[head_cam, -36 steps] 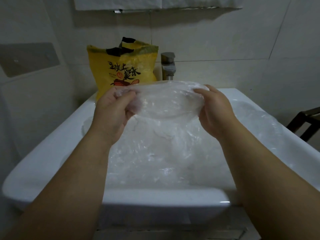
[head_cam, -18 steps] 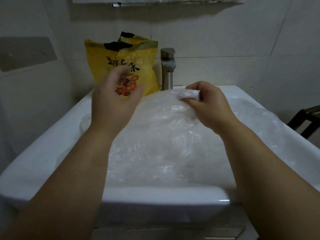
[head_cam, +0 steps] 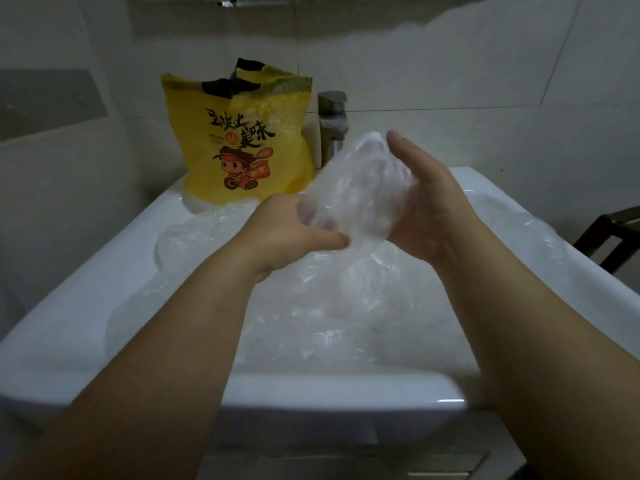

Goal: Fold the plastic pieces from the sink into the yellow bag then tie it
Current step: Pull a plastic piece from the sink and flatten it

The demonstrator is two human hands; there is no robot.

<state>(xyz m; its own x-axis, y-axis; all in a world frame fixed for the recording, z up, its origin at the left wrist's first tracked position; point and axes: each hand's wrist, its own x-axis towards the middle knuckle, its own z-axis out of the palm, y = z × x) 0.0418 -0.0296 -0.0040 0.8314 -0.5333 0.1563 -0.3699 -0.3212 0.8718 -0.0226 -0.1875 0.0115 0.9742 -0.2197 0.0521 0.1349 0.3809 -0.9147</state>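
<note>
Clear crumpled plastic piece, tilted, above the pile in the sink, left hand gripping its 7 o'clock end, right hand holding its 3 o'clock side, yellow bag at 11 o'clock, tap partly hidden behind it.

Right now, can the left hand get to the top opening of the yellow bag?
Probably yes: nothing stands between the left hand and the yellow bag. But it grips the clear plastic piece with the right hand.
</note>
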